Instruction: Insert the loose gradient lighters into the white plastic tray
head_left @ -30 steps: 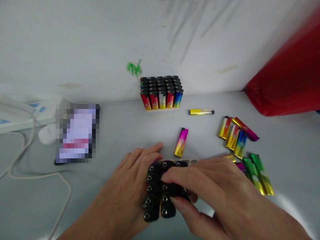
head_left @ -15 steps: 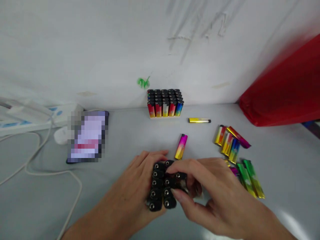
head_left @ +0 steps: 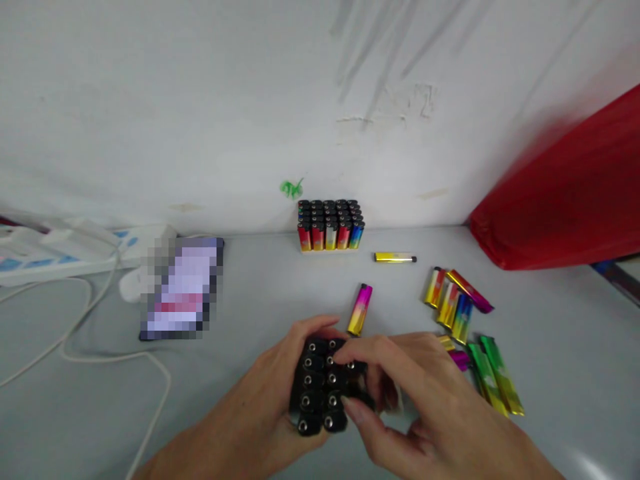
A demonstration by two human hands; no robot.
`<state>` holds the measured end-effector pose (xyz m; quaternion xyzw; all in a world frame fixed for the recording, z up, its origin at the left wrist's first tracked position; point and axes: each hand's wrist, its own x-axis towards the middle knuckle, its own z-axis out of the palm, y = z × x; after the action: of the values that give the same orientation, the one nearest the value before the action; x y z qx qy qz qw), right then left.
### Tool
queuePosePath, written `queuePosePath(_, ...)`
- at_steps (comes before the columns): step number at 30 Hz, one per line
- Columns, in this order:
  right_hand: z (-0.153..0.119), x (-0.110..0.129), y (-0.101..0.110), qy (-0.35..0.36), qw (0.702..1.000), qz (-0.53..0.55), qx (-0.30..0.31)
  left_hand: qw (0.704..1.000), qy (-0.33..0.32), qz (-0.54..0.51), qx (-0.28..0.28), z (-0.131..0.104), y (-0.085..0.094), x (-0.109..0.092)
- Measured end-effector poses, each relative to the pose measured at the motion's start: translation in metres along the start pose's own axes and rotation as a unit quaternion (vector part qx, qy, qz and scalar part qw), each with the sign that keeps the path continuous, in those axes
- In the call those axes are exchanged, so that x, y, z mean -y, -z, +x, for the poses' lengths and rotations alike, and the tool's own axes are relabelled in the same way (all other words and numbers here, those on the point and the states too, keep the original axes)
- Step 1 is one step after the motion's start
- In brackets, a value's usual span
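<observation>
A bundle of black-topped lighters (head_left: 309, 380) stands in my left hand (head_left: 265, 397), whose fingers wrap round its left side and far end. My right hand (head_left: 417, 393) is closed at the bundle's right side, index fingertip and thumb touching the black tops and further lighters between its fingers. Their lower bodies are hidden. Just beyond the hands lies a pink and yellow lighter (head_left: 360, 310). Against the wall stands a block of upright lighters (head_left: 331, 235) in rows. A yellow lighter (head_left: 395, 257) lies right of that block.
Loose coloured lighters (head_left: 455, 307) and green wrapped pieces (head_left: 503, 377) lie to the right. A red object (head_left: 560, 200) leans at the far right. On the left are a phone (head_left: 187, 287), a power strip (head_left: 100, 250) and white cables (head_left: 110, 359).
The whole scene sits slightly lower in view. My hands still hold the bundle, and the right fingers have shifted slightly against the tops.
</observation>
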<state>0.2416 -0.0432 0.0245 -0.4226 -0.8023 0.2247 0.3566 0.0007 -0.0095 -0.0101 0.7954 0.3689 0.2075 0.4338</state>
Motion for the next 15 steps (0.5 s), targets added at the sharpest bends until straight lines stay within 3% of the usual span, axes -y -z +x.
queuePosePath(6,0.001,-0.004,-0.002,-0.011,0.999,-0.021,-0.024,1.0,0.004,-0.02,-0.023,0.005,-0.001,0.001)
queuePosePath(12,0.006,-0.019,0.001,-0.069,0.972,-0.146,-0.173,0.997,0.035,-0.061,0.016,0.007,0.004,-0.004)
queuePosePath(15,0.007,-0.032,0.002,-0.059,0.967,-0.225,-0.1,0.997,0.033,-0.065,0.027,0.006,0.006,-0.005)
